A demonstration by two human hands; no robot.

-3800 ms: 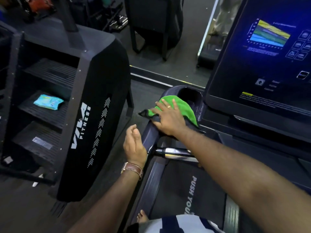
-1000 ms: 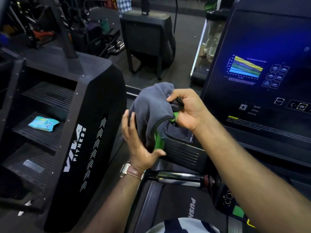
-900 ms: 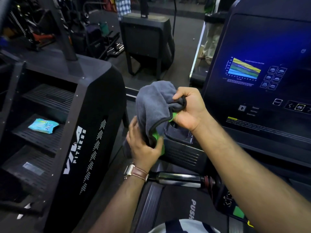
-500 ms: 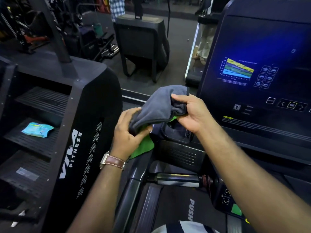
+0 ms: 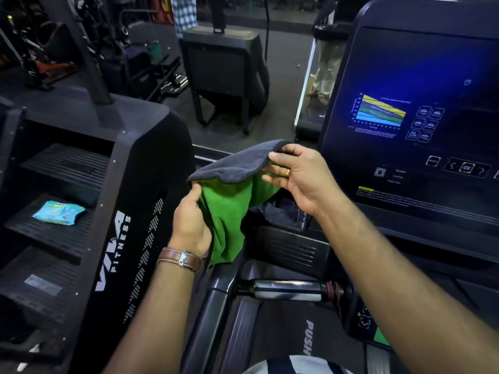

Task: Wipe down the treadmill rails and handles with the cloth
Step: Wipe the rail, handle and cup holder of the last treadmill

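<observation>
head view: at centre frame both hands hold the cloth, grey side up, green side hanging below, lifted above the treadmill's cup holder; whether the holder has anything in it cannot be told. the left hand is closed on the cloth's lower-left edge; the right hand pinches its upper-right corner with fingers loosely spread. the chrome handle lies below, lower centre. at left, a black shelf of the neighbouring machine carries a blue packet.
</observation>
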